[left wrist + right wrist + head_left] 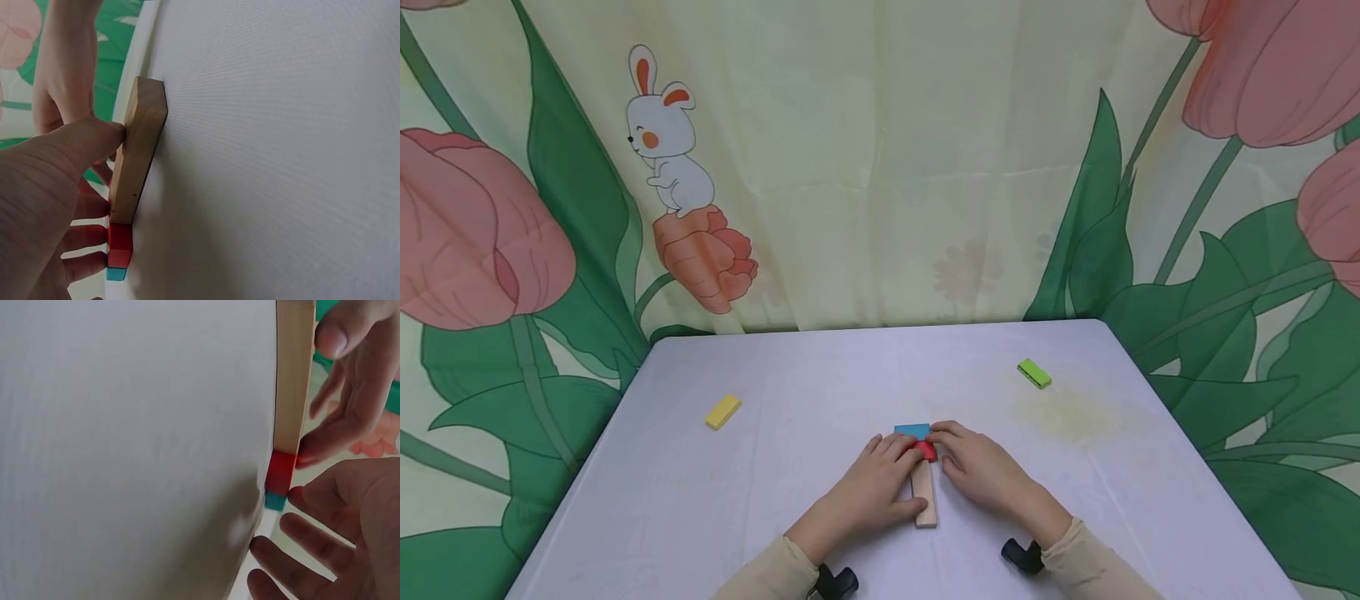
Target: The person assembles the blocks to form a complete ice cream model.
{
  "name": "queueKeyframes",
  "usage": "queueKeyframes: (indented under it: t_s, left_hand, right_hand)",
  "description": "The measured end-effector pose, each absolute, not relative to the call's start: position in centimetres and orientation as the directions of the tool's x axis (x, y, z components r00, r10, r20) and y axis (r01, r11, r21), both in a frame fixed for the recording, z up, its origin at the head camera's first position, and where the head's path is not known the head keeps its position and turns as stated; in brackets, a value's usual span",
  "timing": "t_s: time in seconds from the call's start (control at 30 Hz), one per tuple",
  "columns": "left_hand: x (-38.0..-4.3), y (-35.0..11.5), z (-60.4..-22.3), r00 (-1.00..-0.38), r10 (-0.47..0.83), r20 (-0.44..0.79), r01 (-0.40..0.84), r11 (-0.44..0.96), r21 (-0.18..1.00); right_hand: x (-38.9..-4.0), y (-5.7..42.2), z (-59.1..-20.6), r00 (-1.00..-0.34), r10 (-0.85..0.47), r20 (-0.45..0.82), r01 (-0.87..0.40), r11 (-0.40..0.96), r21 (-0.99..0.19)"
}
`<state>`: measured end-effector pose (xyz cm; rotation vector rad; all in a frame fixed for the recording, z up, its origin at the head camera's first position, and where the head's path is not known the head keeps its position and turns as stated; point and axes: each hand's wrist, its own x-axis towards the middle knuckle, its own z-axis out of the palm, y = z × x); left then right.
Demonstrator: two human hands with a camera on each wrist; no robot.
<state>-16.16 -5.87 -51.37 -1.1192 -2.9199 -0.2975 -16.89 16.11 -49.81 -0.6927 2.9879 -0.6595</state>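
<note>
A plain wooden block (924,504), a red block (930,452) and a blue block (912,431) lie in a row, end to end, on the white-covered table. My left hand (874,483) lies over the row from the left. Its thumb rests on the wooden block (134,165), while its fingers touch the top of the red block (119,244) and reach toward the blue one. From the right, my right hand (988,473) reaches in with its fingertips at the red and blue blocks. In the right wrist view its other fingers are spread loosely beside the row.
A yellow block (723,412) lies on the left of the table (820,375). Toward the back right is a green block (1034,373). Behind the table's far edge hangs a curtain (880,167) printed with tulips and a rabbit.
</note>
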Motion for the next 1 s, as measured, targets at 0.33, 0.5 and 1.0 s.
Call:
queueKeyframes:
  t_s: [0.33, 0.5, 1.0]
  left_hand:
    - [-16.2, -5.7, -50.7, -0.752, 0.66, -0.002, 0.651, 0.742, 0.16]
    - [-16.2, -5.8, -50.5, -0.754, 0.657, -0.012, 0.646, 0.744, 0.171]
    - [-16.1, -5.6, -50.7, -0.764, 0.646, -0.004, 0.638, 0.756, 0.146]
  right_hand:
    - [-19.1, 19.4, -49.6, -0.927, -0.358, 0.113, -0.374, 0.855, -0.36]
    - [-21.1, 21.5, -49.3, -0.928, -0.333, 0.169, -0.371, 0.87, -0.325]
    - [-24.6, 28.2, -48.5, -0.983, -0.152, 0.105, -0.176, 0.944, -0.279]
